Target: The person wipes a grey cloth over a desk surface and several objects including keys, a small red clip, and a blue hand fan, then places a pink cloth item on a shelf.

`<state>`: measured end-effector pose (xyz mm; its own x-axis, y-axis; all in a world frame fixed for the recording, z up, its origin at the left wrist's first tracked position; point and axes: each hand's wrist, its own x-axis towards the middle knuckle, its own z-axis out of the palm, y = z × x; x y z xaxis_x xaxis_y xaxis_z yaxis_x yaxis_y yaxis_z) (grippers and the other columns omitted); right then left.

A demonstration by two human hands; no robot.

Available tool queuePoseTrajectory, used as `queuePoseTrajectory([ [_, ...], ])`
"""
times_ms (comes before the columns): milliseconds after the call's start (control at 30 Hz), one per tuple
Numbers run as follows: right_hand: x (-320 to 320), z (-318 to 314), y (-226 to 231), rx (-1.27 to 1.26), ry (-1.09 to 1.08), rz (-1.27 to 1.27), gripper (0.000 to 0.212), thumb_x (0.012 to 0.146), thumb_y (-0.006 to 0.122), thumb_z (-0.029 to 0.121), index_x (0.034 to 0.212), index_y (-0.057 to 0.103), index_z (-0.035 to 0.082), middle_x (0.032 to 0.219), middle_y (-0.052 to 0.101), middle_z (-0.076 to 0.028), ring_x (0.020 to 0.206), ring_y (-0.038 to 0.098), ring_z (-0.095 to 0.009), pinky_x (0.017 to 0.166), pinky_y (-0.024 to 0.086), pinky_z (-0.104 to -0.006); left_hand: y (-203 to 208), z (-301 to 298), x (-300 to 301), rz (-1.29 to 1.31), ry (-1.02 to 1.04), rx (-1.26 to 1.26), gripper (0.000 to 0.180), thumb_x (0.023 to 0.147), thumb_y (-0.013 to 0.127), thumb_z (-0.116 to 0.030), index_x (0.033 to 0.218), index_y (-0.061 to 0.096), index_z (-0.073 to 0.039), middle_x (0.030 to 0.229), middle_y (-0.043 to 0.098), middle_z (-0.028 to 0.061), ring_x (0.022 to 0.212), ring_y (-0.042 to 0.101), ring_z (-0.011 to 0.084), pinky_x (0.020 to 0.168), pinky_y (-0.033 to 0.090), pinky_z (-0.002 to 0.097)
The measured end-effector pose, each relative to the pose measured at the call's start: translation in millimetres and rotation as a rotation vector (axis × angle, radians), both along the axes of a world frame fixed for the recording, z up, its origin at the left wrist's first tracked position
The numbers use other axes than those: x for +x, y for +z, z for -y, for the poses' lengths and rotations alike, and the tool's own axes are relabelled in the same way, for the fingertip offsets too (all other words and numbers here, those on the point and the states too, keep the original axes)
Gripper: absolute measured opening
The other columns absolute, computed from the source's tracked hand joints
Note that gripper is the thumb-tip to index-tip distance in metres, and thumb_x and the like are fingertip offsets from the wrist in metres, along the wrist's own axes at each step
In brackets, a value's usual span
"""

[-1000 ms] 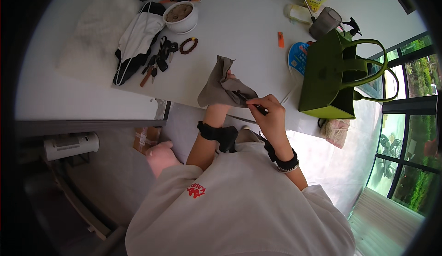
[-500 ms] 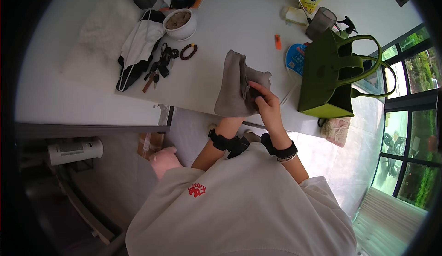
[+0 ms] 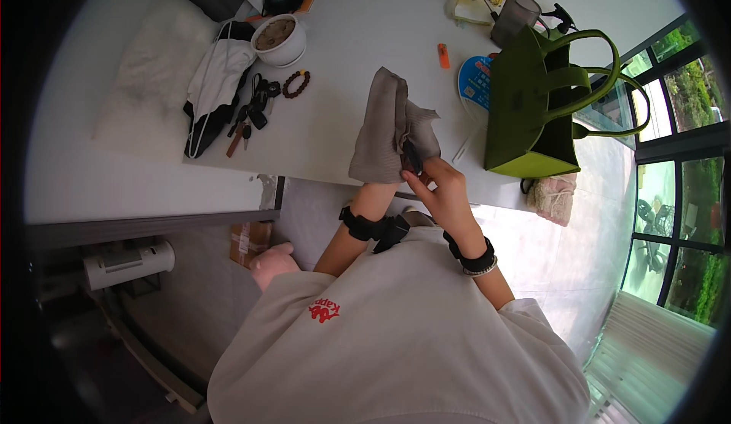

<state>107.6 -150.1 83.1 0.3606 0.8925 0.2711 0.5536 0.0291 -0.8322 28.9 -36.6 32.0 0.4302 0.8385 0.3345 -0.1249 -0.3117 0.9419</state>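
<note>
A grey cloth piece [image 3: 375, 138], like a soft pouch or folded cloth, is held up over the near edge of the table. My left hand [image 3: 383, 191] reaches under it; the cloth hides its fingers, so their grip does not show. My right hand [image 3: 444, 188] comes in from the right, its thumb and forefinger closed on a dark shiny object [image 3: 412, 157] lying in a fold of the cloth. Most of that object is covered, and its kind is unclear. Black bands circle both my wrists.
A green handbag [image 3: 525, 112] stands at right, near a blue round card [image 3: 475, 81] and an orange piece [image 3: 444, 56]. At left lie keys [image 3: 259, 108], a beaded bracelet [image 3: 296, 84], a white pot [image 3: 282, 51] and black-and-white clothing [image 3: 217, 81]. A grey jug [image 3: 516, 20] stands farther back.
The right thumb and forefinger have shifted lower along the cloth, nearer my body, and the dark object shows differently in the fold. The whole view has shifted slightly.
</note>
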Motion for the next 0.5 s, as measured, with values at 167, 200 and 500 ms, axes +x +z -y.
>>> queuePoseTrajectory([
  [167,11,7,2,-0.032,0.072,-0.092,0.016,0.079,0.062,0.012,0.074,0.057,-0.003,0.068,0.054,-0.012,0.056,0.054,-0.026,0.052,0.042,-0.0330,-5,-2,6,-0.071,0.007,0.093,0.037,0.091,0.043,-0.027,0.121,0.042,-0.005,0.111,0.048,0.0051,0.097,0.047,0.0138,0.082,0.042,0.0274],
  [200,11,7,1,-0.033,0.071,-0.092,0.016,0.079,0.062,0.012,0.074,0.057,-0.003,0.068,0.054,-0.012,0.056,0.054,-0.026,0.052,0.042,-0.0330,-5,-2,7,-0.071,0.000,0.090,0.037,0.091,0.043,-0.027,0.121,0.042,-0.005,0.111,0.048,0.0049,0.097,0.047,0.0136,0.082,0.042,0.0273],
  [500,5,-7,-25,-0.013,-0.126,0.090,0.013,0.077,0.062,0.010,0.077,0.056,-0.002,0.071,0.055,-0.015,0.062,0.055,-0.032,0.055,0.043,-0.0386,-6,31,15,0.392,-0.113,-0.729,0.038,0.093,0.042,-0.023,0.126,0.038,-0.006,0.115,0.047,0.0028,0.100,0.046,0.0133,0.085,0.039,0.0255],
])
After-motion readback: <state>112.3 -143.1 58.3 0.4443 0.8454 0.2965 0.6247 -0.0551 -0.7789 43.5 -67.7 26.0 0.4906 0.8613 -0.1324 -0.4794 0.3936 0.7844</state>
